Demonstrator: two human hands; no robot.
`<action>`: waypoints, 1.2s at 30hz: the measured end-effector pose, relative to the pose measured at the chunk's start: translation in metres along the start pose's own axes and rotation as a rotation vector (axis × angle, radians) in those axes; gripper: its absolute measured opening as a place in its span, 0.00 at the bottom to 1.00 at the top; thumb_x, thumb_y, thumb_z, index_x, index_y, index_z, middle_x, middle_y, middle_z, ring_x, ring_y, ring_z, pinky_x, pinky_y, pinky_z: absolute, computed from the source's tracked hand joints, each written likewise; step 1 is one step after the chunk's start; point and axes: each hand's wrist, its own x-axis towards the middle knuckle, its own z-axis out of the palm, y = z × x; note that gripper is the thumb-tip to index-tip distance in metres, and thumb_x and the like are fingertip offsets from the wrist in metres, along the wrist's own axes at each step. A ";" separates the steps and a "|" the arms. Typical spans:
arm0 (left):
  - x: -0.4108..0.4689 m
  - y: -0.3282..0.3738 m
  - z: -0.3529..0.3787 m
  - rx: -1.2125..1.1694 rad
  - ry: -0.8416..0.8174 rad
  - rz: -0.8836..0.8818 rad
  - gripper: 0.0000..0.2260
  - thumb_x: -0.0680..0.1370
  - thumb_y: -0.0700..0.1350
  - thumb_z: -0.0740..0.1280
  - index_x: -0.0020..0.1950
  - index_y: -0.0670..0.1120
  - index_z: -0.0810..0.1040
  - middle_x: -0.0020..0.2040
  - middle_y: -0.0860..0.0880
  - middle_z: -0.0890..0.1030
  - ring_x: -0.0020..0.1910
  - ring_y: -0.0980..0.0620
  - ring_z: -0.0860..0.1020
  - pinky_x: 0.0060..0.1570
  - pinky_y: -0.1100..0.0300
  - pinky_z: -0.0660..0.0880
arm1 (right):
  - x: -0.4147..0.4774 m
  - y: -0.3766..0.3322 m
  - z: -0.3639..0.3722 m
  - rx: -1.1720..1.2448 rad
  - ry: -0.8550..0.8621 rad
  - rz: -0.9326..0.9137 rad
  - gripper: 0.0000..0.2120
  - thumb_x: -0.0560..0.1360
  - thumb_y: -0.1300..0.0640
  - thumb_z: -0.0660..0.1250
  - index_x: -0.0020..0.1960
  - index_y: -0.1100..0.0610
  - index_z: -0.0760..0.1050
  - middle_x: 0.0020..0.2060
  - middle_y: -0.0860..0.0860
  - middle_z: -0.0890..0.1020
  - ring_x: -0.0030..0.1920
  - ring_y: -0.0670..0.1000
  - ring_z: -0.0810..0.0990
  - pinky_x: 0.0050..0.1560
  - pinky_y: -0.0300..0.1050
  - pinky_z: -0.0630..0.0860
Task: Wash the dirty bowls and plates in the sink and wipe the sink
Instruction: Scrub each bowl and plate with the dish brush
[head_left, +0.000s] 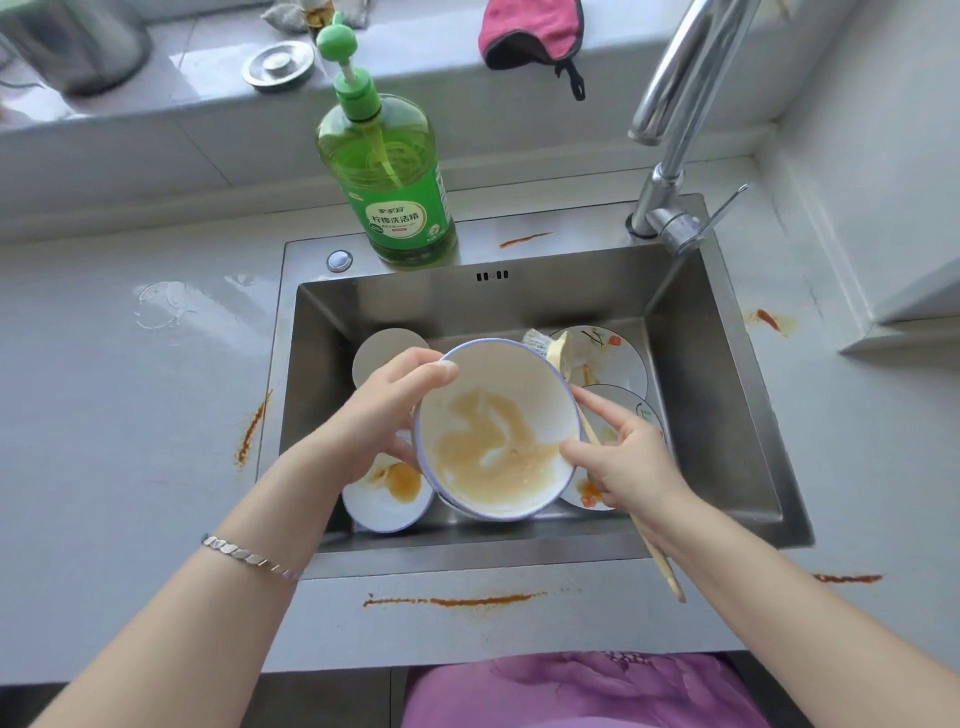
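Note:
I hold a white bowl (496, 426) with a blue rim, smeared with brown sauce, tilted above the steel sink (727, 395). My left hand (395, 410) grips its left rim, thumb over the edge. My right hand (623, 462) holds a wooden-handled dish brush (561, 358), and its thumb touches the bowl's right rim. Under the bowl lie a small bowl with orange sauce (387, 493), an upturned bowl (379, 353) and two dirty plates (608, 353) (636, 410), partly hidden.
A green dish soap pump bottle (389, 176) stands on the sink's back ledge, the faucet (670, 130) at the back right. Orange sauce streaks (452, 601) mark the counter around the sink. A pink cloth (530, 31) and a metal sink strainer (279, 65) lie on the windowsill.

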 end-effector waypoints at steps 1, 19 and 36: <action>0.000 0.000 0.002 -0.034 0.029 0.005 0.17 0.63 0.60 0.67 0.49 0.56 0.77 0.47 0.49 0.80 0.46 0.47 0.81 0.37 0.47 0.80 | 0.000 0.001 0.003 0.014 0.019 0.018 0.30 0.69 0.68 0.64 0.62 0.39 0.72 0.19 0.46 0.62 0.23 0.48 0.55 0.24 0.38 0.56; -0.028 -0.028 0.046 -0.394 0.456 0.341 0.22 0.80 0.39 0.59 0.66 0.62 0.62 0.51 0.66 0.74 0.43 0.68 0.78 0.30 0.63 0.78 | -0.021 -0.033 -0.021 -0.226 0.067 -0.312 0.15 0.79 0.56 0.60 0.61 0.40 0.75 0.22 0.42 0.62 0.25 0.46 0.58 0.34 0.38 0.65; -0.037 -0.039 0.046 -0.007 0.134 0.098 0.22 0.70 0.49 0.60 0.54 0.76 0.69 0.41 0.43 0.72 0.39 0.44 0.72 0.44 0.35 0.75 | -0.005 -0.030 -0.023 -1.027 -0.599 -0.046 0.10 0.77 0.44 0.59 0.51 0.29 0.76 0.42 0.40 0.81 0.38 0.45 0.77 0.41 0.38 0.72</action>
